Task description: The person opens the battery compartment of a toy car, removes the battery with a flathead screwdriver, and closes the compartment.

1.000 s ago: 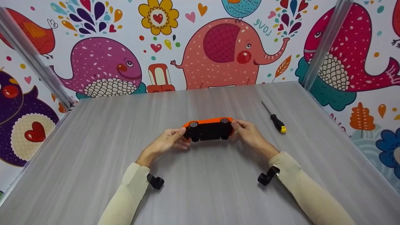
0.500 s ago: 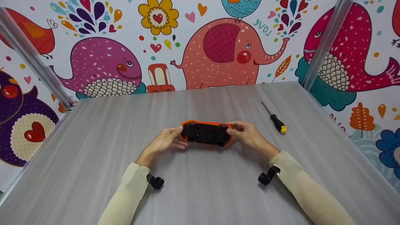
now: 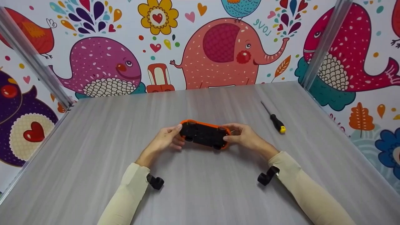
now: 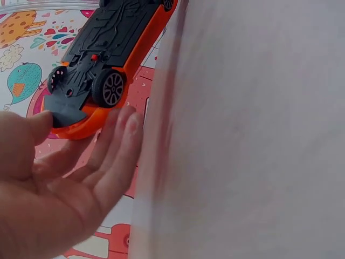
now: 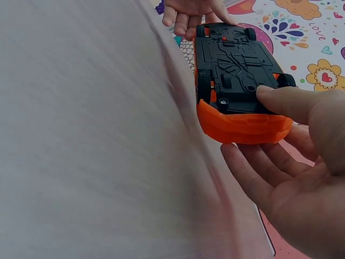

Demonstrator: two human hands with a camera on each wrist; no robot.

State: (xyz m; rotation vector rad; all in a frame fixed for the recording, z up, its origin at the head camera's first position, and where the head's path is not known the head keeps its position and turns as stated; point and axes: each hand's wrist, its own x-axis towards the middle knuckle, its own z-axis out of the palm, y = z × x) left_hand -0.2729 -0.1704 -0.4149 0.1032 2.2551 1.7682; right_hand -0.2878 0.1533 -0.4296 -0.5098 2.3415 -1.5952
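Observation:
An orange toy car [image 3: 204,133] is held up between both hands, its black underside turned toward the head camera. My left hand [image 3: 165,138] pinches one end, the thumb on the black base and the fingers beneath the orange body. At the other end my right hand [image 3: 245,136] grips the car, its thumb pressing the underside [image 5: 237,70] near a small screw. Wheels [image 4: 110,87] and a small red part show in the left wrist view. The car's roof is hidden.
A screwdriver [image 3: 276,122] with a black and yellow handle lies on the grey table [image 3: 200,187], to the right beyond the right hand. A wall [image 3: 175,47] printed with cartoon animals stands behind the table's far edge.
The toy car has tipped so its underside faces up more, and its right end has swung down toward the person. The right thumb has shifted onto the underside. The screwdriver stays put.

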